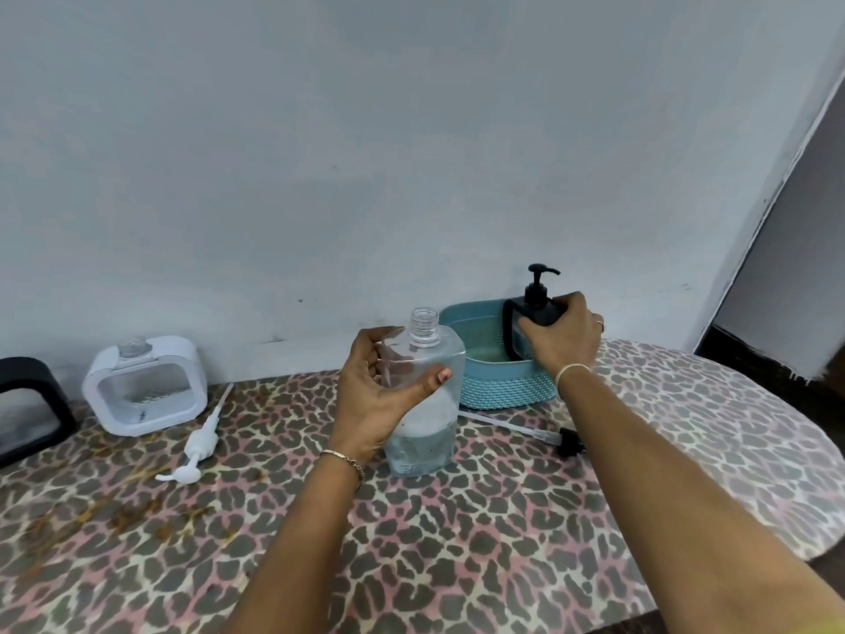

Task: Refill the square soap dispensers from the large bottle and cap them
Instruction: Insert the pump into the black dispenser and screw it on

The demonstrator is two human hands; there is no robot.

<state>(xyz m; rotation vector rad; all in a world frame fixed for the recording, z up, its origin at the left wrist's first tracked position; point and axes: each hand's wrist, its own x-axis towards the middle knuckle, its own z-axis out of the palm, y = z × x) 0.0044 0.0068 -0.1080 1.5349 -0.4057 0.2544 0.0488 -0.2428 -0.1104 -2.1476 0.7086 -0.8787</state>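
On the table [457, 542], white pump [201, 446], black pump [567, 442]

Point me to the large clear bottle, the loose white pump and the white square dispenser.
large clear bottle [423, 443]: head view, lower body holding the liquid.
white pump [203, 441]: head view, its collar.
white square dispenser [145, 391]: head view, clear front window.

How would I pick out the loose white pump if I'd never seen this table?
On the leopard-print table, find the white square dispenser standing uncapped by the wall on the left. The white pump lies flat just right of it. The only other loose pump, beyond the clear bottle, is black.
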